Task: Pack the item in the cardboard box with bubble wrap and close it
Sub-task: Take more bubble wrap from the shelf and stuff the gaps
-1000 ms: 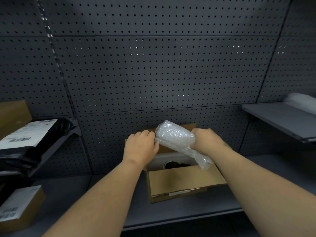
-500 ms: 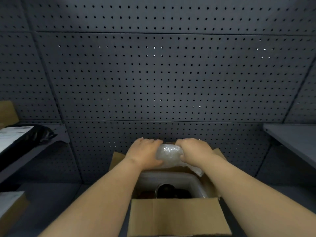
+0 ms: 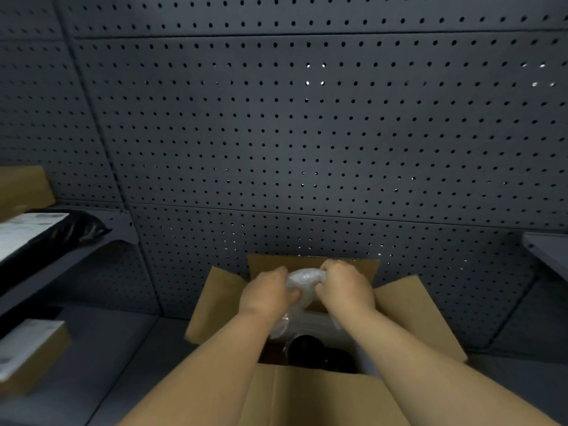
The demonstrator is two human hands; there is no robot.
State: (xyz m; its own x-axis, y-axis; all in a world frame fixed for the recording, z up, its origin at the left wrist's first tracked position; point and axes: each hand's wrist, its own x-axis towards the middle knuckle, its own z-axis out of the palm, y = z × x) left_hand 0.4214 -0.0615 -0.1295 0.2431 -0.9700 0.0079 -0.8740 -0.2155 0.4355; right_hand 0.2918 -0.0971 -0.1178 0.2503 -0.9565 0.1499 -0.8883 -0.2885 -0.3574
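Cardboard fills the lower middle of the view: an open box (image 3: 408, 305) stands on a grey shelf (image 3: 101, 348) against a dark pegboard (image 3: 307, 133), all four flaps turned outward. The back flap stands upright against the pegboard, the side flaps splay left and right, and the near flap lies toward the camera under the forearms.

Both hands are over the box opening, side by side and nearly touching. The left hand (image 3: 266, 296) and the right hand (image 3: 344, 287) are each closed around a wad of bubble wrap (image 3: 302, 279), which bulges up between them; a looser tail of it trails down into the box below the left wrist. The wad is just above the box's mouth, toward its back edge.

Inside the box sits a dark, rounded item (image 3: 316, 353), low in the near part of the opening, with a pale lining behind it. The interior is dim and blurred, so it may be one item or two dark shapes side by side.

On the left, a higher shelf carries a black mailer (image 3: 70, 229) with a white label, and behind it a brown carton (image 3: 21, 189). Below, at the left edge, a small carton (image 3: 33, 355) with a white label rests on the lower shelf. At the right edge a grey ledge (image 3: 547, 250) juts in.
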